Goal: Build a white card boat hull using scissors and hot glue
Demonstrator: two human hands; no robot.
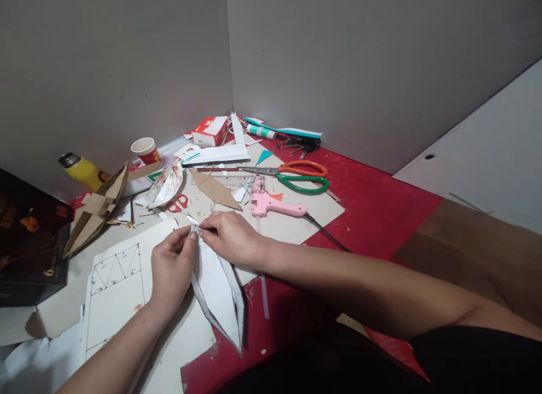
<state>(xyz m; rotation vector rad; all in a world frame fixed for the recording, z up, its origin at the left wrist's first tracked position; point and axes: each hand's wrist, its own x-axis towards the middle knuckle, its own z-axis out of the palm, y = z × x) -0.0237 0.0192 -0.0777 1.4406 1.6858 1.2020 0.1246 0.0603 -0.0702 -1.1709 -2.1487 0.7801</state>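
Note:
A long white paper boat shape (215, 287) with dark-edged, upturned sides points its sharp near end toward me over the red tabletop. My left hand (174, 265) pinches its far tip between thumb and fingers. From the other side, my right hand (231, 237) is closed on the same tip, its fingertips almost touching those of my left. The exact fold between the fingers is too small to make out. Just beyond the hands lie red-handled scissors (178, 203). To the right of them rests a pink glue gun (277, 205) with a black cord.
Large scissors (302, 176) with orange and green handles lie behind the glue gun. Cardboard pieces (95, 213), a paper cup (146, 150), a yellow bottle (82, 171) and a black box (31, 241) stand left. A drawn sheet (114, 303) lies beside my left forearm.

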